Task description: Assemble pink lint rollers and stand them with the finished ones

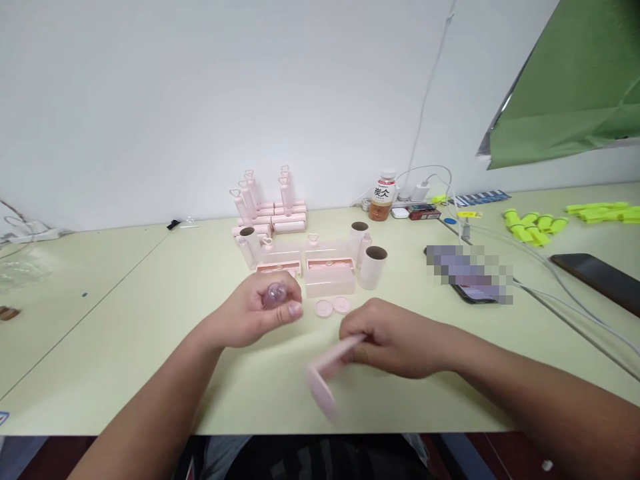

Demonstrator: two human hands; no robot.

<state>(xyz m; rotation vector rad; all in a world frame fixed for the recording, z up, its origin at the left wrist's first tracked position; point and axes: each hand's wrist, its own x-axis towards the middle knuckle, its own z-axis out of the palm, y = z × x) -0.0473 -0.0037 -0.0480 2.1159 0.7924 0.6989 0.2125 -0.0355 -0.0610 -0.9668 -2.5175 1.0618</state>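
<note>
Our left hand (pixel 260 310) curls its fingers around a small clear pink cap (pixel 275 295), held above the table (pixel 150 320). Our right hand (pixel 387 340) grips a pink handle (pixel 327 373), blurred, pointing down-left. Two pink discs (pixel 333 307) lie between the hands. Pink trays (pixel 305 267) and tubes (pixel 373 267) stand just behind.
</note>
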